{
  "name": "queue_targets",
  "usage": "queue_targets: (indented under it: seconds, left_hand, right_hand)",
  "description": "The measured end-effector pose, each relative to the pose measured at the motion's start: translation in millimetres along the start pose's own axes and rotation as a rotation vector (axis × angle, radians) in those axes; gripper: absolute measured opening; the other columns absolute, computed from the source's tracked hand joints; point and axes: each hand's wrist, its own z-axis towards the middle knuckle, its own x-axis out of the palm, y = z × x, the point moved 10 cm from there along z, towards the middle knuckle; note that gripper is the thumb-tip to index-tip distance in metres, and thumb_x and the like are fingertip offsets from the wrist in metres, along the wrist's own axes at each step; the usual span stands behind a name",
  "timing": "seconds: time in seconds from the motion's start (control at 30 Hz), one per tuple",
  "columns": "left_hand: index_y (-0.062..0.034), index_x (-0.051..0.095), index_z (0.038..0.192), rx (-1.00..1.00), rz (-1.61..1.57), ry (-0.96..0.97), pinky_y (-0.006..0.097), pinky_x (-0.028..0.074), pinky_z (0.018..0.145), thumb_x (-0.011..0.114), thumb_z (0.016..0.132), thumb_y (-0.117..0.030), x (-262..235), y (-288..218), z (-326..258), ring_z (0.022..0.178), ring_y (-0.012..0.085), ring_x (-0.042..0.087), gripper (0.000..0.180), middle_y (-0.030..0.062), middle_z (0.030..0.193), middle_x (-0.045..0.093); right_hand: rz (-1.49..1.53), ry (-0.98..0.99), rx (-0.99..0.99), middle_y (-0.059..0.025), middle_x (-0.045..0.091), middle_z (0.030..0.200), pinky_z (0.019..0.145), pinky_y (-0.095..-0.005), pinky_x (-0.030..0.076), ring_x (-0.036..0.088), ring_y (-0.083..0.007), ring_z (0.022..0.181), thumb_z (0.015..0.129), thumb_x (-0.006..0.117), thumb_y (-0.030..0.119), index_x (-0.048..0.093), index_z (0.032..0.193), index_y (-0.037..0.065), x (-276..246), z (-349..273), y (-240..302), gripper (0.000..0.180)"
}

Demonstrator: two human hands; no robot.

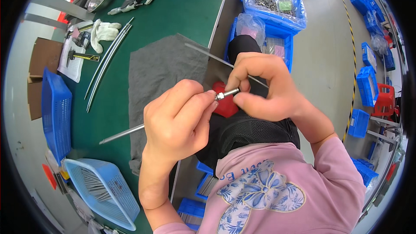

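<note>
My left hand point(175, 119) is closed round a slim metal rod point(123, 133), whose far end sticks out to the left over the table. At the other end a small silver fitting point(221, 96) shows beyond my thumb and fingertips. My right hand point(266, 89) is curled, its thumb and index finger close around the tip of that fitting. A thinner, flat-looking metal rod point(208, 54) runs through the right hand and points up to the left; part of it is hidden by the fingers. Beneath lies a grey cloth point(151, 73) on the green table point(182, 11).
Several bare rods point(108, 65), a white glove point(104, 34), calipers point(82, 55) and a cordless tool point(133, 2) lie on the table. A light blue basket point(123, 195) holds rods at the near left. Blue bins point(275, 19) with parts stand beyond the table's right edge.
</note>
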Motion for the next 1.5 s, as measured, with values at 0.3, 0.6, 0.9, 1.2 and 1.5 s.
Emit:
queue_targets:
  seconds: [0.3, 0.6, 0.9, 1.2, 1.5]
  left_hand:
    - [-0.0044, 0.064, 0.08, -0.007, 0.027, 0.006, 0.031, 0.044, 0.047, 0.074, 0.063, 0.0, 1, -3, 0, 0.056, 0.0212, 0.058, 0.02, 0.0048, 0.075, 0.056]
    - [-0.0047, 0.063, 0.079, -0.034, 0.004, 0.007, 0.032, 0.044, 0.047, 0.073, 0.065, 0.001, 1, -1, 0, 0.056, 0.022, 0.058, 0.018, 0.0051, 0.075, 0.057]
    - [-0.0042, 0.063, 0.078, -0.104, -0.035, 0.017, 0.031, 0.045, 0.049, 0.072, 0.066, 0.002, 2, 8, -1, 0.056, 0.0227, 0.058, 0.017, 0.0052, 0.075, 0.056]
    - [-0.0025, 0.064, 0.079, -0.182, -0.086, 0.016, 0.03, 0.045, 0.048, 0.072, 0.068, 0.005, 0, 16, -1, 0.054, 0.0209, 0.057, 0.016, 0.0062, 0.075, 0.056]
    - [-0.0031, 0.062, 0.081, -0.283, 0.159, -0.142, 0.033, 0.046, 0.049, 0.071, 0.073, 0.002, 15, 47, -16, 0.055, 0.0227, 0.059, 0.013, 0.0068, 0.079, 0.056]
  right_hand:
    - [-0.33, -0.2, -0.239, -0.003, 0.049, 0.059, 0.045, -0.026, 0.038, 0.051, -0.0144, 0.049, 0.058, 0.07, 0.003, 0.061, 0.069, 0.006, -1, -5, 26, 0.015]
    - [-0.292, -0.209, -0.24, -0.002, 0.05, 0.059, 0.046, -0.0252, 0.038, 0.051, -0.0138, 0.048, 0.058, 0.069, 0.001, 0.061, 0.069, 0.007, 0, -4, 21, 0.014]
    - [-0.459, -0.268, -0.371, -0.0004, 0.053, 0.058, 0.048, -0.0278, 0.036, 0.05, -0.0164, 0.047, 0.053, 0.063, 0.0, 0.063, 0.067, 0.009, -1, -7, 34, 0.017]
    - [-0.415, -0.276, -0.316, -0.0039, 0.052, 0.058, 0.047, -0.0287, 0.037, 0.049, -0.0178, 0.048, 0.052, 0.056, -0.003, 0.065, 0.073, 0.006, -11, -9, 25, 0.025]
    - [-0.187, -0.209, 0.073, -0.01, 0.058, 0.07, 0.06, -0.0305, 0.046, 0.058, -0.0222, 0.064, 0.085, 0.049, -0.002, 0.061, 0.106, -0.001, -16, -18, -34, 0.024]
